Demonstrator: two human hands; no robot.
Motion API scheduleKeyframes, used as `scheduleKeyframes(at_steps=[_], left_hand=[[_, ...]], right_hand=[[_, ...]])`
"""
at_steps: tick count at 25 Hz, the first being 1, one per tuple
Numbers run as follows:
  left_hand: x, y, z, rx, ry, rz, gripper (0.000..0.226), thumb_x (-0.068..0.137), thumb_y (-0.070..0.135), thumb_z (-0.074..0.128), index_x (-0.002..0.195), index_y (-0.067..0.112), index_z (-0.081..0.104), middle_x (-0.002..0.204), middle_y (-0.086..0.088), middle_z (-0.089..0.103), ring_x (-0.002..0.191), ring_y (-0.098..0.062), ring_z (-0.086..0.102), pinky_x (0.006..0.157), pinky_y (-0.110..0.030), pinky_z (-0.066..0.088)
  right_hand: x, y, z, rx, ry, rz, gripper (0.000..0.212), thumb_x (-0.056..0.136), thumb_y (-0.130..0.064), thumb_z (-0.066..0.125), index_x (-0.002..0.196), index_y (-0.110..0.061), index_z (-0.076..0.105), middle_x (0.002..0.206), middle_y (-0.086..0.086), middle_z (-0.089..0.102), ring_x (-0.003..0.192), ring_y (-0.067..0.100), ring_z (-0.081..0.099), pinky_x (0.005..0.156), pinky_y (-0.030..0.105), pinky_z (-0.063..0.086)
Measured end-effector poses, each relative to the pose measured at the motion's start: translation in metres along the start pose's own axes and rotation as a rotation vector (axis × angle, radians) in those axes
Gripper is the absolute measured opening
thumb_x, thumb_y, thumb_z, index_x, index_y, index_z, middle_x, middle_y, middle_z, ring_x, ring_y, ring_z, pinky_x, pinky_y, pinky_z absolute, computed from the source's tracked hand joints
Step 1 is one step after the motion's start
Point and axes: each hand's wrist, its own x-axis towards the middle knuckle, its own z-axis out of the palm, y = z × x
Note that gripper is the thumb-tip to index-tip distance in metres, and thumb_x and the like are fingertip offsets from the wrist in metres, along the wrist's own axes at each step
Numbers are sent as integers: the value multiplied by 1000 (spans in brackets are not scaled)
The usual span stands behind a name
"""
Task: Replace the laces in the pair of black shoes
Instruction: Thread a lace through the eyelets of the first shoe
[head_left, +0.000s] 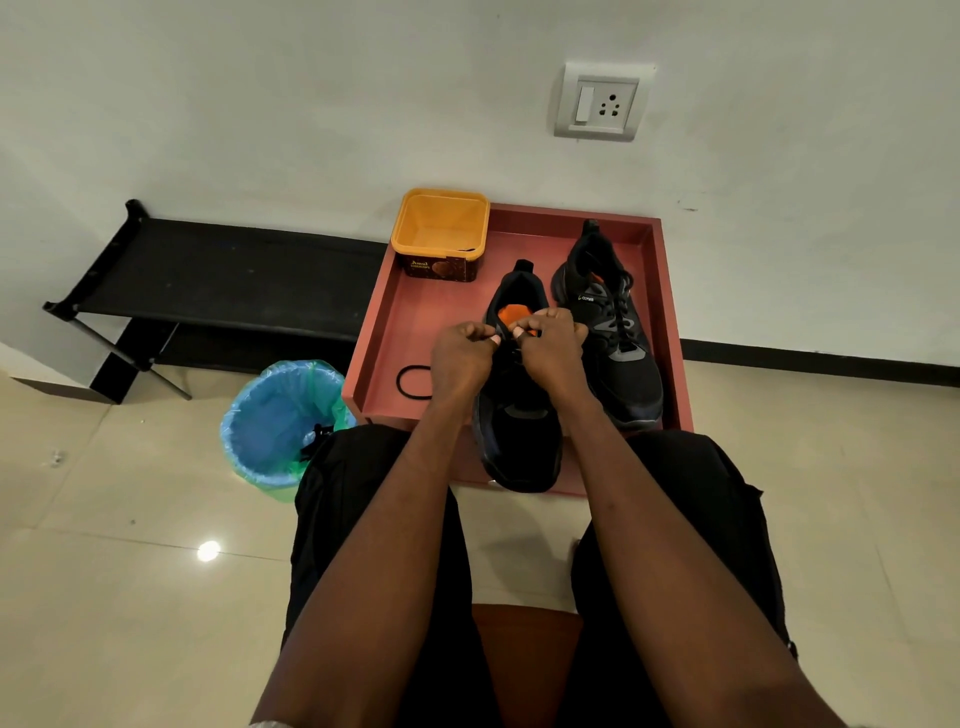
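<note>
A red tray (395, 322) is set on a pale tiled floor (130, 545) against a white wall (311, 104), and a pair of black shoes is held inside it, toes pointed toward the viewer. A low black rack (218, 275) is seen along the wall to the left of the tray. A bin lined with a blue bag (275, 415) is placed on the floor just beside the tray's near left corner.

The right shoe (613, 332) is shown fully laced, near the tray's right wall. The left shoe (519, 436) is placed in the middle, its toe reaching over the tray's near edge, with an orange lining visible in its opening.

A yellow tub (440, 228) is stood in the tray's far left corner. A wall socket (600, 101) is mounted above.

Both hands are held over the left shoe's upper eyelets. The left hand (462, 358) is curled, with thumb and forefinger pinched together on what appears to be a lace end. The right hand (550, 343) is likewise curled and pinched close beside it; the lace itself is too small to be made out clearly.

A black loop of cord (410, 382) is laid on the tray floor left of the hands.
</note>
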Motion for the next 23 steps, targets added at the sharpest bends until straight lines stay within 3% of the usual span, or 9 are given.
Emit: scheduleKeyframes(at_steps=[3,6,9,11,12,14,17,19,23], left_hand=[[-2,-1,3,74,34,53,13,94,10,58,87,15,67,77,-1,67,62,-13,58,49,-27,44],[-5,2,2,89,110,28,7,96,10,51,96,13,58,91,-5,65,75,-17,62,59,-31,52],[-5,18,-19,-429,276,-82,11,100,6,45,106,13,51,96,-11,68,73,-15,66,60,-25,53],[-4,28,-41,-810,491,-12,13,102,6,42,113,12,47,101,-13,70,78,-18,72,67,-25,58],[-3,30,-48,-867,586,35,13,103,7,41,113,13,46,105,-12,68,83,-18,73,71,-26,59],[-3,27,-50,-686,613,93,18,102,6,41,116,16,45,118,-10,62,92,-21,71,76,-30,61],[-7,13,-26,-45,228,129,48,94,-4,45,136,18,43,138,-5,52,109,-28,65,84,-42,60],[-7,7,-10,205,29,124,55,92,-3,47,144,16,43,134,-7,57,108,-29,65,86,-45,58],[-6,3,-2,455,75,215,23,90,2,48,91,10,69,89,-9,68,70,-23,65,65,-40,58]], right_hand=[[-1,-1,-3,24,-11,14,25,97,-22,52,112,-15,71,130,3,45,119,23,36,102,36,39],[3,8,-4,105,117,46,22,86,-30,50,85,-23,70,109,12,60,97,30,59,74,34,51],[-6,5,-19,155,56,67,22,96,-20,52,82,-21,68,73,6,60,60,18,53,54,29,38],[-7,8,-24,144,13,76,21,99,-21,50,93,-20,70,73,0,61,61,14,52,56,31,40],[-7,10,-24,142,-1,72,22,100,-21,48,98,-20,70,77,0,64,64,15,54,59,34,42],[-7,11,-25,136,-16,63,26,100,-19,46,104,-21,71,86,2,68,70,18,58,63,35,46],[-6,12,-26,140,-23,52,27,100,-15,45,106,-20,71,83,1,67,64,14,54,58,31,41],[-6,12,-25,126,-20,37,26,99,-15,46,105,-19,71,77,-1,63,58,12,50,54,30,38],[-5,16,-25,140,-28,25,24,100,-17,47,103,-19,71,68,-5,56,54,11,44,55,31,35]])
